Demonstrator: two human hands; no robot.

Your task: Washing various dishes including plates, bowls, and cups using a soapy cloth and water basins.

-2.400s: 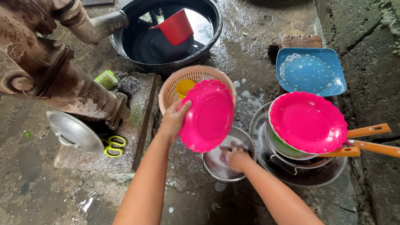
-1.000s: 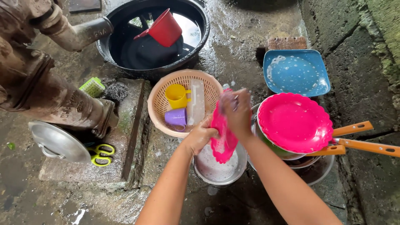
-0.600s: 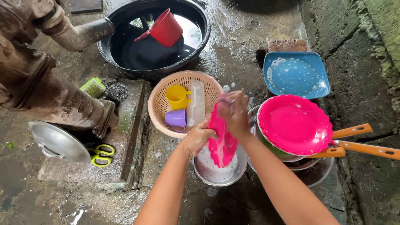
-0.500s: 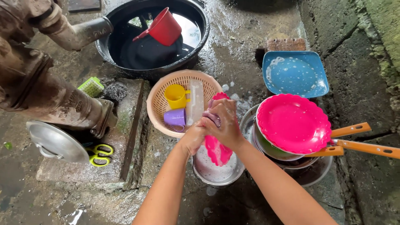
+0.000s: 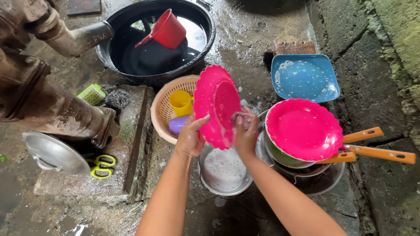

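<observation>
Over wet concrete, left hand (image 5: 189, 139) grips an upright pink plate (image 5: 216, 106); right hand (image 5: 246, 132) clutches a scrubber, mostly hidden.

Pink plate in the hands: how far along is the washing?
Done, apparently: a yellow cup and a purple item sit in the basket. In hand: the left hand holds the pink plate tilted over a soapy metal bowl while the right hand rubs its face. Left: another pink plate stacked on pans and a sudsy blue tray.
</observation>
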